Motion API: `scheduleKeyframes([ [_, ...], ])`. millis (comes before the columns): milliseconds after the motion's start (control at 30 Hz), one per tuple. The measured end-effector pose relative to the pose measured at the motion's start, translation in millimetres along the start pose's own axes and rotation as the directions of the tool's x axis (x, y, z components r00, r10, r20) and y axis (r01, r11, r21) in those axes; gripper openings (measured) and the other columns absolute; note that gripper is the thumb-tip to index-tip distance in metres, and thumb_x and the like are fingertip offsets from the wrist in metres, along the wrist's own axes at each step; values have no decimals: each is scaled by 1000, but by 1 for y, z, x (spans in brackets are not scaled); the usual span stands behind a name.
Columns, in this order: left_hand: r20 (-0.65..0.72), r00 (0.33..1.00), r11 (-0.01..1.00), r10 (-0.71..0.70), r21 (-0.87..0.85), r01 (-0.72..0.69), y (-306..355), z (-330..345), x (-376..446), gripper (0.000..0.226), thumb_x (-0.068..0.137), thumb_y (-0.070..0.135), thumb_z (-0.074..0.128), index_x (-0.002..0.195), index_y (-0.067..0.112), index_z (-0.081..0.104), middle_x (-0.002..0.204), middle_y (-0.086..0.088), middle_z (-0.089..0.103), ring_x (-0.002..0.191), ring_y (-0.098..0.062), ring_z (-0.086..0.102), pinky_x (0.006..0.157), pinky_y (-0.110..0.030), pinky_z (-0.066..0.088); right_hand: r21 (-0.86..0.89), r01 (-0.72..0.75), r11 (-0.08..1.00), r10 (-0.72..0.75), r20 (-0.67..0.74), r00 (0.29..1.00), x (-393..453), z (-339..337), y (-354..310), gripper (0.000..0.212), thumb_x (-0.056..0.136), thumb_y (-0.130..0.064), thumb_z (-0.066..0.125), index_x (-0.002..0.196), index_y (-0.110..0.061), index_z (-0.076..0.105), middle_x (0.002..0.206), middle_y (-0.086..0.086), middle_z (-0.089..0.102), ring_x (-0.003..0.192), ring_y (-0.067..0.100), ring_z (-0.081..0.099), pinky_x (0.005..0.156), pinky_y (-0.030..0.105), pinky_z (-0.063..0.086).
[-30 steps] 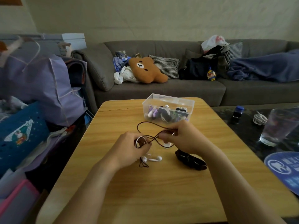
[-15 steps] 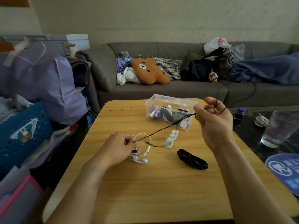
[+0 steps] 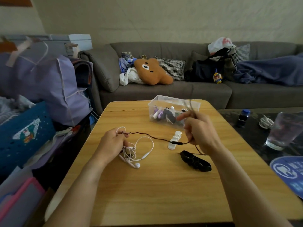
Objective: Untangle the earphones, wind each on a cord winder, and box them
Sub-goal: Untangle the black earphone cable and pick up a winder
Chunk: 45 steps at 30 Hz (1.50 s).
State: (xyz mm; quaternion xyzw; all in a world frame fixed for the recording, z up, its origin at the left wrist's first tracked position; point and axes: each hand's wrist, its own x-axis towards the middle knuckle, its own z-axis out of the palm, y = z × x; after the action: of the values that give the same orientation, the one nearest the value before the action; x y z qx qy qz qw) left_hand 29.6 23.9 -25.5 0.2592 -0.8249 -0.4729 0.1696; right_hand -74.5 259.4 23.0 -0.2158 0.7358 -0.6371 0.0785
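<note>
Cluttered living room, wooden table (image 3: 147, 190) in front of a sofa (image 3: 180, 94). Draw the black earphone cord (image 3: 152, 136) out slowly and feed slack so the knot stays loose. Your left hand (image 3: 111, 143) pinches the tangle where black meets the white earphones (image 3: 136, 153). Your right hand (image 3: 198, 133) is closed round the black cord. Winders lie just beside it, box (image 3: 193, 104) behind.
</note>
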Motion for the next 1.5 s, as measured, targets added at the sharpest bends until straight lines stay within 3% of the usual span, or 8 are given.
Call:
scheduleKeyframes([
  [100,69,997,993,38,-116,-30,3,1,-3,23,98,5,48,94,11,70,67,-6,69,68,-22,66,72,-41,54,-259,70,963,-33,147,989,-2,24,1,15,93,-25,66,108,-24,70,75,-16,67,65,2,60,56,17,42],
  [200,143,984,976,104,-205,-74,7,4,-5,20,99,2,50,95,2,69,67,-13,58,60,-19,55,60,-30,46,-437,108,893,48,331,942,-4,49,10,64,72,-54,84,128,-32,63,110,-15,71,100,1,66,81,21,52],
  [300,212,966,942,145,-330,-69,8,7,-7,19,98,4,54,104,-10,65,78,-19,58,70,-25,55,62,-27,46,-458,127,880,55,362,931,-6,66,16,57,71,-52,86,120,-26,71,96,-11,76,89,0,69,81,22,56],
  [600,286,908,944,307,-213,-252,5,4,-10,36,86,34,64,101,2,70,68,2,67,64,-9,64,61,-21,51,242,-149,959,103,191,976,5,62,16,15,97,-20,63,106,-9,71,97,7,76,44,1,45,41,16,32],
  [833,205,948,969,241,-104,-224,-7,-6,-3,21,95,24,63,101,6,72,61,-1,64,58,-12,63,63,-24,50,852,-89,515,252,-51,966,24,16,8,25,99,-2,45,110,-11,67,79,0,59,56,8,50,46,20,37],
  [1033,246,932,962,267,-131,-241,-4,-1,-3,19,102,22,53,109,22,70,61,2,58,60,-9,57,59,-20,47,398,-55,916,49,25,999,4,29,-2,52,85,24,32,109,-5,68,103,6,74,82,21,74,58,35,60],
  [1233,266,912,949,313,-134,-287,7,7,-11,18,100,14,55,92,18,70,58,5,57,54,-4,52,55,-17,42,-381,15,925,84,241,967,-5,64,7,51,78,-64,73,111,-25,72,96,-7,74,81,6,68,62,21,50],
  [1500,296,923,968,245,-134,-213,4,-2,-9,16,97,24,61,96,20,77,64,-2,65,61,-16,63,64,-27,51,-137,-13,991,13,2,1000,5,52,12,21,97,-25,64,80,-15,71,66,-9,65,51,-4,54,51,10,41],
])
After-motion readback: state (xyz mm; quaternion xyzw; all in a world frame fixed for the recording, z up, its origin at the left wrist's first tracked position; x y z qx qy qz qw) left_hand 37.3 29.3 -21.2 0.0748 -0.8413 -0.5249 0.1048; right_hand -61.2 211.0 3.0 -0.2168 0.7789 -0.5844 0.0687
